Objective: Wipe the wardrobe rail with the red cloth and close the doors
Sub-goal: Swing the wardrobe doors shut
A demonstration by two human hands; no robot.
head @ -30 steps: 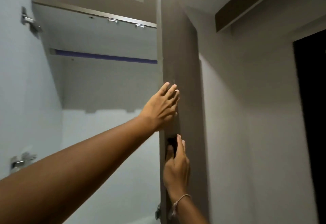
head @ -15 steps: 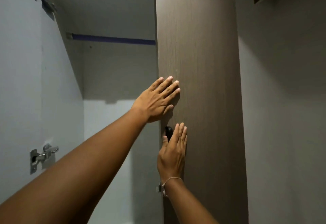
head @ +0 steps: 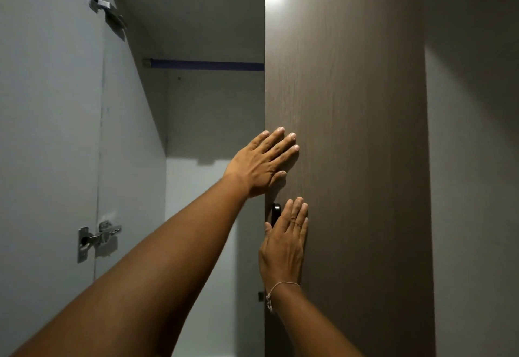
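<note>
The brown wood-grain right door (head: 351, 103) of the wardrobe faces me almost square on. My left hand (head: 264, 164) lies flat against it near its left edge, fingers spread. Just below, my right hand (head: 285, 241) presses flat on the same door beside a small black handle (head: 275, 212). Inside the wardrobe a blue rail (head: 205, 65) runs across near the top. The left door (head: 47, 132) stands swung out, its pale inner face towards me. No red cloth is in view.
Two metal hinges (head: 97, 237) (head: 105, 9) sit on the left door's inner face. A plain wall (head: 474, 160) stands to the right of the wardrobe. The inside of the wardrobe shows pale panels and nothing hanging.
The right door has swung from edge-on to nearly flat towards me, covering more of the opening. Both hands stayed pressed on it. My right hand went from the handle to flat on the door.
</note>
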